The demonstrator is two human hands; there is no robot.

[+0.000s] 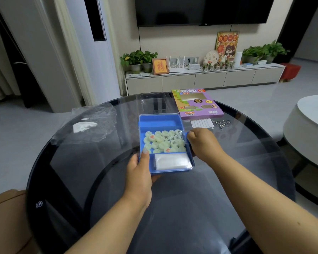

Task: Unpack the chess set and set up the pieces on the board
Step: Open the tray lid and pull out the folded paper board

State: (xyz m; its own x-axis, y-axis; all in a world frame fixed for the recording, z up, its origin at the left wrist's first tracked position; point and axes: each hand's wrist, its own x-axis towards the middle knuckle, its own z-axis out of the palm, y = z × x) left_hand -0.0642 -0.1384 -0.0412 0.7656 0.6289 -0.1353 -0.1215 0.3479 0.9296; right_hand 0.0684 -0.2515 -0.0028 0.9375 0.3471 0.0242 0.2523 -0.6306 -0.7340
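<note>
A blue plastic tray under a clear lid sits in the middle of the round glass table. Its middle compartment holds several pale round chess pieces with red and dark characters. The near compartment holds a folded white sheet in plastic. My left hand grips the tray's near left corner, thumb on top of the lid. My right hand is curled against the tray's right edge, gripping it. The top compartment is empty.
The purple chess box lies behind the tray to the right, with a white paper slip and metal wire puzzles beside it. Crumpled clear wrap lies at the left. A clear plastic cover lies behind the tray.
</note>
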